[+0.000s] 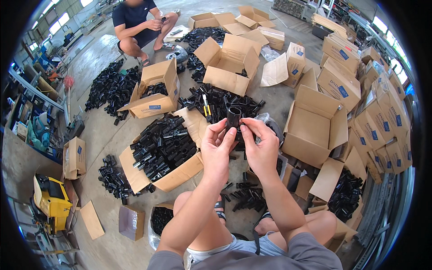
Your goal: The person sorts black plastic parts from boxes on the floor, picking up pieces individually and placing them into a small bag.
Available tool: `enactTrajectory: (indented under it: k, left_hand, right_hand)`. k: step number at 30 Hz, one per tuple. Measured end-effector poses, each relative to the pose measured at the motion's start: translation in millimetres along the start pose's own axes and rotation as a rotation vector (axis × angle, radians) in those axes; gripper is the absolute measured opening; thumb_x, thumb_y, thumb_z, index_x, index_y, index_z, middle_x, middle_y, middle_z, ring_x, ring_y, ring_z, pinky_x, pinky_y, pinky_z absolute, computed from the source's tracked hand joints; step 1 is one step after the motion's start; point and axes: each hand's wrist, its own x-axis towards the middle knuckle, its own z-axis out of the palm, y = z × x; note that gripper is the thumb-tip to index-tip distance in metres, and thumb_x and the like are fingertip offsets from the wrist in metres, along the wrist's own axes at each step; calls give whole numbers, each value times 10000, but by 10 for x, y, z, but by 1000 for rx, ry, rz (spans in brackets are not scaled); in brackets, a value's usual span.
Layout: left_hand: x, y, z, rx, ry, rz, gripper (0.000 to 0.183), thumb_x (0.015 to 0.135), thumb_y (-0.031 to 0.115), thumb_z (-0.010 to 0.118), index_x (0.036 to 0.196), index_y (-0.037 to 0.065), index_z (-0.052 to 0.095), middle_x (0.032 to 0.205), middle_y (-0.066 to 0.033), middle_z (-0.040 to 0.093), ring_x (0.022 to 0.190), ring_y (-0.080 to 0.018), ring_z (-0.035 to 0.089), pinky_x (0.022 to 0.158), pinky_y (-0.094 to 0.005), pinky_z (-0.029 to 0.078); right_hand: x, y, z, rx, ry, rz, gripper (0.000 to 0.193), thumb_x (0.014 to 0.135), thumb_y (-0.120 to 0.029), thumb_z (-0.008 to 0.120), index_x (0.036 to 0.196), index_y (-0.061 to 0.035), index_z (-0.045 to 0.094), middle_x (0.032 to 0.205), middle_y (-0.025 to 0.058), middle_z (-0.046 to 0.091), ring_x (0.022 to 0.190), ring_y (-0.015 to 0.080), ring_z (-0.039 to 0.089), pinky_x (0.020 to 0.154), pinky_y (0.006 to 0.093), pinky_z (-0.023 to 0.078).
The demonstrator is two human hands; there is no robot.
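Observation:
A black tubular fitting (233,117) stands upright between my two hands, its round hollow end facing up. My left hand (218,146) is closed round its left side, with the thumb along the front. The fingers of my right hand (260,143) pinch it low on the right side; what exactly lies under those fingertips is hidden. Just beyond my hands lies a heap of similar black fittings (243,102), with a yellow and black cutter knife (206,106) on it. To the left, a cardboard box (180,172) is filled with more black fittings.
Across from me a person (137,24) squats, holding a small dark part. Another pile of fittings (112,87) lies at far left. A large cardboard box (310,130) stands at right, before stacked cartons (378,117). A yellow machine (51,202) sits at left.

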Motion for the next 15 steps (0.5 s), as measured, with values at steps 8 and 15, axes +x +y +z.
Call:
enactTrajectory:
  k: [8,15]
  left_hand:
    - [56,-38,1,34,-11,65,280,976,109,691,1235,86,588,1171,-23,689,1004,-91,660,819,-273,564]
    - [71,-31,-17,70,-28,120,269,978,103,689,1228,91,591,1167,-30,691,1023,-97,660,825,-277,563]
  right_hand:
    - [-6,116,117,170,119,95,181,850,-64,784,1024,-10,776,1102,143,743,1050,208,695,932,323,515]
    - [31,43,45,215,65,175,173,839,-89,803,998,-20,795,1070,131,741,1012,208,689,925,322,510]
